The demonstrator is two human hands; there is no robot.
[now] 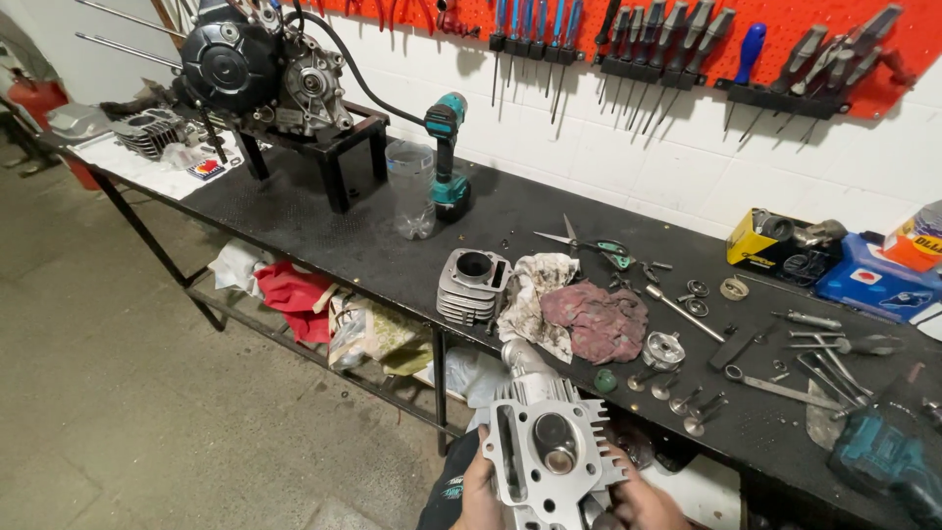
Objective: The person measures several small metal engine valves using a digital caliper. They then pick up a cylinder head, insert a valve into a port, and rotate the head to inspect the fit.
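Cylinder head (549,447) was held near, below the surface (392,250) edge, clamped by the left hand (478,491) and the right hand (638,501), chamber turned upward, probably for inspection. Valves (687,402) were laid right of the rags (579,314).

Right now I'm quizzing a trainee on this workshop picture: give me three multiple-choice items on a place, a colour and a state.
1. Where is the finned cylinder?
A. On the black bench beside the rags
B. On the floor
C. Hung on the red board

2. What colour is the cordless drill standing on the bench?
A. Yellow and white
B. Teal and black
C. Orange

3. How is the cylinder head kept?
A. Lying on the bench
B. Held in both hands
C. Bolted to the engine

Answers: 1 A, it stands left of the rags. 2 B, its body is teal over black. 3 B, the left hand and right hand grip its sides.
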